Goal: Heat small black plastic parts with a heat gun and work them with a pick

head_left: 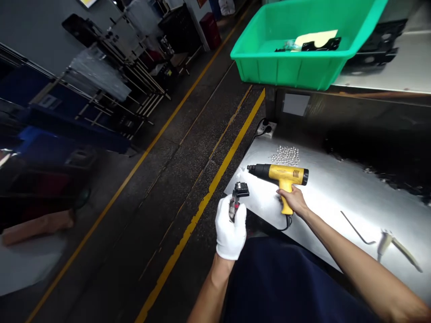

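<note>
My left hand (230, 231), in a white glove, is closed around a tool whose shaft and red mark show between the fingers. A small black part (241, 190) with a silvery piece on top sits at the upper end; I cannot make out how it is held. Bare, my right hand (295, 200) grips the handle of a yellow and black heat gun (283, 174). Its nozzle points left, above and to the left of the black part. The cord runs down from the handle.
On the metal bench (323, 197) lie many small shiny pieces (286, 155), a hex key (357, 228) and pliers (397, 246). Above, a green bin (289, 69) with parts stands on a shelf. A power socket (267, 129) sits at the bench's back corner. Yellow lines (202, 202) mark the floor.
</note>
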`<state>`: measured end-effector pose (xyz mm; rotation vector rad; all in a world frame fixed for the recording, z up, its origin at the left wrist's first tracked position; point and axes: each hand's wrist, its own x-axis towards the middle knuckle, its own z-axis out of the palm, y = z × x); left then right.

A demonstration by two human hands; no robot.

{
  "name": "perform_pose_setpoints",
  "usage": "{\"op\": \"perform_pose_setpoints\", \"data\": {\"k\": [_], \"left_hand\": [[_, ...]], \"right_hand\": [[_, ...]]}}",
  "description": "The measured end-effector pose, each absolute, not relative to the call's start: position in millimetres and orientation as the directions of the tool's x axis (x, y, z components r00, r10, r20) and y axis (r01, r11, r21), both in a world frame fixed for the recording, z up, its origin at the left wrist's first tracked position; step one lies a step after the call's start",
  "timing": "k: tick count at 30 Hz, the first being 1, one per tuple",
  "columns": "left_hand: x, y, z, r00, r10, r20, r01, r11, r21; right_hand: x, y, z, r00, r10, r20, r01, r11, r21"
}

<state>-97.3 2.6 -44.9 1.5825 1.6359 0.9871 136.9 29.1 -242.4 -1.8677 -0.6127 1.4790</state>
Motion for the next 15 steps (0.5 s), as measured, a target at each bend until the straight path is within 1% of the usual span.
{"op": "perform_pose_setpoints", "data": {"k": [5, 8, 11, 14, 15], "left_hand": [[-118, 15, -44, -0.027, 1.000, 0.010, 0.545, 0.007, 0.839], [-121, 22, -45, 0.024, 0.999, -0.030, 0.561, 0.011, 0.828], [-118, 27, -51, 0.092, 0.990, -0.107, 0.566, 0.037, 0.823], [-103, 32, -66, 0.144, 0.974, -0.174, 0.553, 0.066, 0.830], [-95, 33, -72, 0.187, 0.961, -0.205, 0.538, 0.074, 0.840]], "right_hand": [[113, 55, -254, 0.266, 0.727, -0.633, 0.175, -0.682, -0.710], [106, 61, -242, 0.288, 0.740, -0.608, 0.316, -0.673, -0.669], [105, 57, -223, 0.302, 0.762, -0.573, 0.441, -0.644, -0.625], [122, 46, -217, 0.324, 0.790, -0.520, 0.538, -0.606, -0.586], [133, 37, -217, 0.337, 0.798, -0.499, 0.563, -0.596, -0.572]]}}
